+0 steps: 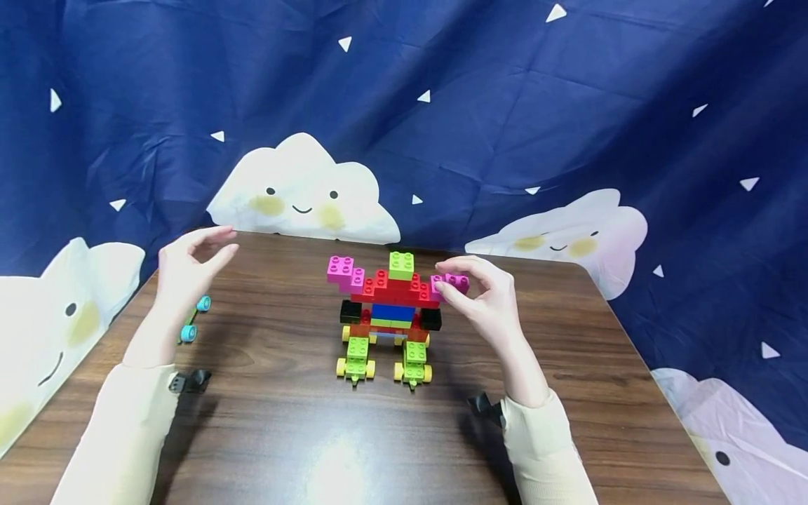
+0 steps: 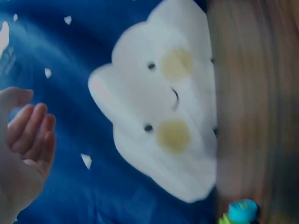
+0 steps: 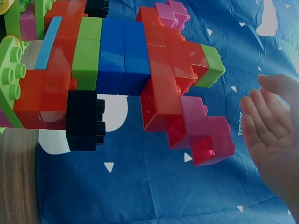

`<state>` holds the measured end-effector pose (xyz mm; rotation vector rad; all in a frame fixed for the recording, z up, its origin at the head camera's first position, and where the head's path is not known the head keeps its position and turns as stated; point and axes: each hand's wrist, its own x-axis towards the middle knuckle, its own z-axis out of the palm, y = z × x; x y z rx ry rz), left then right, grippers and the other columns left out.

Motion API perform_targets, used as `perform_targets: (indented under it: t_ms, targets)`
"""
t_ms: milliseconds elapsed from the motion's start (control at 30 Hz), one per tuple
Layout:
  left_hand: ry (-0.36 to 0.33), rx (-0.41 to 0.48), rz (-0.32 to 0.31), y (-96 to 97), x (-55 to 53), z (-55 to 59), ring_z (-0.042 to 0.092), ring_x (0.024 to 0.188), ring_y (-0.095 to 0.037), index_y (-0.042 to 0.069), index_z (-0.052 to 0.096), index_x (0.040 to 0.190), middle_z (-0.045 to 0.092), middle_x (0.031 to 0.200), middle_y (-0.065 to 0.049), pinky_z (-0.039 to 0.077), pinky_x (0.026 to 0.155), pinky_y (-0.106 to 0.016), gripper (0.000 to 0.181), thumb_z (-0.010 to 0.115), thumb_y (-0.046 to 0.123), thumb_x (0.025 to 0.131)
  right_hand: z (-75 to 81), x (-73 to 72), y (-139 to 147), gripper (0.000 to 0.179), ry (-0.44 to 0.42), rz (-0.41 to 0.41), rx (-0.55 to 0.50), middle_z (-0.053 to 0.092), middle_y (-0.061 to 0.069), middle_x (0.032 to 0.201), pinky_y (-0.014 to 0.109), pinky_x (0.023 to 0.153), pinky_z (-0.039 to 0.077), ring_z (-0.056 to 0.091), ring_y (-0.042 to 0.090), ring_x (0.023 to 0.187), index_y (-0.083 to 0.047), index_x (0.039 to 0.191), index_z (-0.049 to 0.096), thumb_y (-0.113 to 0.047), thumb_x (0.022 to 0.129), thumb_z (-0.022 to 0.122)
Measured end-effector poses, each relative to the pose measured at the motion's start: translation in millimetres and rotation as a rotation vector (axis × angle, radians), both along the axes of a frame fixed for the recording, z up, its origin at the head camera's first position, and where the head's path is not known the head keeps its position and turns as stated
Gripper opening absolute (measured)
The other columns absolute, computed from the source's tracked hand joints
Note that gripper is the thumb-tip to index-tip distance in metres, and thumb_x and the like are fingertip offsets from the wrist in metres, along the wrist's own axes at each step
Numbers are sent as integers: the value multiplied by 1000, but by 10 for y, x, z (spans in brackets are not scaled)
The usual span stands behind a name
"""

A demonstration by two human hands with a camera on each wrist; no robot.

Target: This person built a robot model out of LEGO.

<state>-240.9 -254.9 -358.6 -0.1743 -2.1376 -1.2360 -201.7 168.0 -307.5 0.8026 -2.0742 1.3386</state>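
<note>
A figure built of toy bricks (image 1: 393, 313) stands upright on the table, with red, blue and black blocks in its body and a lime brick on top. Stepped pink bricks (image 3: 208, 130) stick out from its two upper sides. My right hand (image 1: 482, 298) is beside the pink bricks on the right; in the right wrist view a gap shows between its loosely bent fingers (image 3: 261, 119) and the bricks. Raised over the table's left side, my left hand (image 1: 192, 270) holds nothing, its fingers apart from the thumb.
A small wheeled piece (image 1: 189, 333) with turquoise wheels lies near the table's left edge, beside my left forearm. Behind the wooden table (image 1: 271, 435) hangs a blue curtain (image 1: 442, 63) with smiling clouds. Lime pieces with yellow wheels (image 1: 414, 361) form the figure's base.
</note>
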Motion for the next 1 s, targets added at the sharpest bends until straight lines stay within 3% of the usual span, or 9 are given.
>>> perform_targets:
  t_ms: [133, 333, 400, 467, 533, 633, 700, 867, 1000]
  targets:
    - [-107, 18, 53, -279, -36, -136, 58, 86, 16, 6, 69, 120, 61, 92, 37, 43, 78, -2, 39, 77, 22, 85, -24, 12, -2, 27, -21, 20, -10, 72, 20, 94, 17, 78, 53, 63, 0, 90, 6, 97, 72, 10, 71, 80]
    - [-253, 83, 12, -676, -71, -366, 54, 91, 17, 6, 60, 131, 58, 98, 34, 41, 79, -1, 49, 75, 20, 86, -24, 22, -8, 26, -21, 29, -16, 72, 20, 93, 18, 75, 53, 63, 2, 89, 6, 97, 72, 10, 72, 79]
    - [-295, 56, 16, -782, -69, -443, 52, 90, 17, 4, 57, 134, 60, 103, 28, 40, 79, -1, 54, 75, 21, 87, -22, 23, -12, 26, -19, 29, -16, 72, 20, 93, 18, 74, 53, 63, 3, 89, 6, 96, 72, 11, 72, 79]
    - [-361, 7, 31, -867, -61, -513, 50, 90, 17, 1, 53, 137, 65, 113, 13, 40, 77, -1, 60, 74, 25, 87, -20, 25, -16, 25, -22, 32, -16, 72, 20, 93, 18, 75, 53, 63, 3, 89, 6, 96, 72, 11, 72, 78]
    - [-433, -51, 55, -931, -59, -578, 57, 97, 4, -1, 49, 140, 65, 124, -6, 39, 77, -3, 66, 74, 31, 87, -21, 28, -23, 25, -28, 38, -15, 72, 20, 94, 18, 75, 53, 63, 4, 90, 6, 96, 72, 11, 73, 78]
    - [-540, -104, 64, -1003, -58, -652, 59, 113, -24, -5, 44, 142, 55, 135, -28, 44, 82, -11, 74, 73, 36, 87, -20, 32, -33, 25, -39, 52, -16, 72, 21, 94, 18, 77, 53, 64, 4, 90, 7, 97, 71, 11, 73, 77]
    - [-605, -111, 71, -1039, -56, -688, 51, 122, -41, -8, 42, 142, 51, 137, -31, 48, 88, -22, 78, 72, 38, 87, -18, 32, -38, 25, -43, 57, -17, 72, 21, 95, 18, 77, 53, 64, 3, 90, 7, 97, 71, 12, 73, 77]
    - [-746, -106, 96, -1086, -11, -724, 45, 127, -51, -16, 38, 139, 45, 139, -37, 43, 101, -56, 83, 72, 39, 87, -15, 27, -41, 25, -44, 61, -18, 72, 21, 95, 19, 77, 53, 63, 2, 91, 7, 97, 71, 12, 73, 77]
    - [-805, -147, 104, -1111, 32, -746, 45, 126, -52, -15, 40, 138, 45, 136, -39, 39, 103, -60, 85, 74, 41, 84, -18, 24, -42, 25, -42, 64, -23, 72, 22, 94, 18, 77, 53, 63, 2, 91, 8, 97, 71, 12, 73, 77]
